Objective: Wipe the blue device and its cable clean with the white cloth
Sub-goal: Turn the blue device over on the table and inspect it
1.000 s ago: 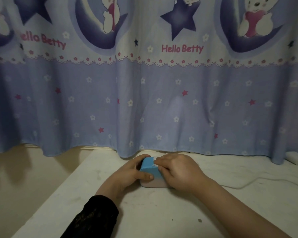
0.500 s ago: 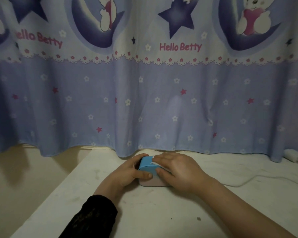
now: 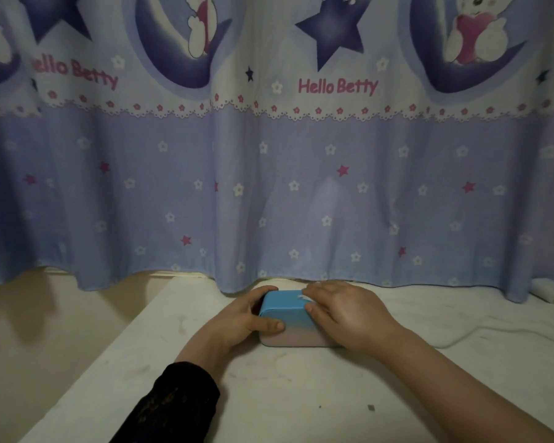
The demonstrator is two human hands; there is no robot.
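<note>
The blue device [image 3: 283, 303] rests on the white surface [image 3: 301, 394], close to the hem of the patterned curtain [image 3: 269, 187]; its upper part is blue and its lower part pale pink. The left hand [image 3: 240, 321] braces the device from its left end; the thumb lies along the near face and the fingers curl round the far side, so the grip is closed on the body of the device. The right hand [image 3: 349, 311] lies flat over the right part of the top; a small scrap of the white cloth [image 3: 300, 296] shows at its fingertips, and the rest is hidden beneath the palm; the grip is pressed down on the cloth, not pinched around it.

Step in hand, as judged: wiping the top face of the device; the cable [image 3: 467, 334] lies untouched, trailing across the surface to the right, towards a white plug [image 3: 549, 290] at the curtain's edge.

Next move calls for: steady bracing by the left hand; cloth strokes across the remaining faces; then the cable drawn through the cloth along its length.
</note>
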